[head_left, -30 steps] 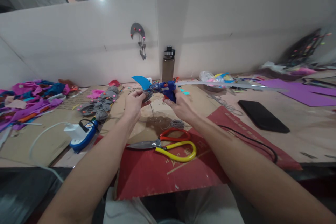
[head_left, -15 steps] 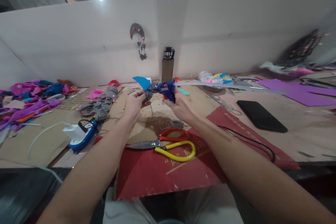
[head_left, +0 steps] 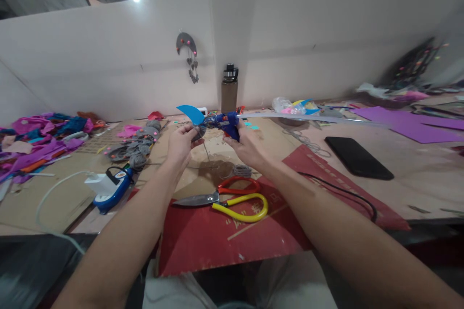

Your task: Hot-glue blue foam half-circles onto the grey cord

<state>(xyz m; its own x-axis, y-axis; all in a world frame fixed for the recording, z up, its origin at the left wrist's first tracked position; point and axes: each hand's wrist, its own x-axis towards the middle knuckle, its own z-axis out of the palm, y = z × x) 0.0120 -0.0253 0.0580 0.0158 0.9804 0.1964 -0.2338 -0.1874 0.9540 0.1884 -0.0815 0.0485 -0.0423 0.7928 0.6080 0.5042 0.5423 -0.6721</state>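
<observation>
The glue gun (head_left: pixel 229 124) is dark blue, the crescent (head_left: pixel 191 114) brighter blue, the coil (head_left: pixel 242 170) seemingly grey.

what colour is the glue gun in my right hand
The glue gun is mostly blue, as the head view shows.

R hand (head_left: pixel 248 148) grips blue hot-glue gun (head_left: pixel 228 122), pointed at blue crescent cutout (head_left: pixel 191 114) pinched in L hand (head_left: pixel 180 146), beyond red- & yellow-handled scissors (head_left: pixel 214 198) on red cardboard (head_left: pixel 203 241); black phone (head_left: pixel 357 157) lies at R, bottle (head_left: pixel 229 95) stands nr. wall (head_left: pixel 290 34) behind.
</observation>
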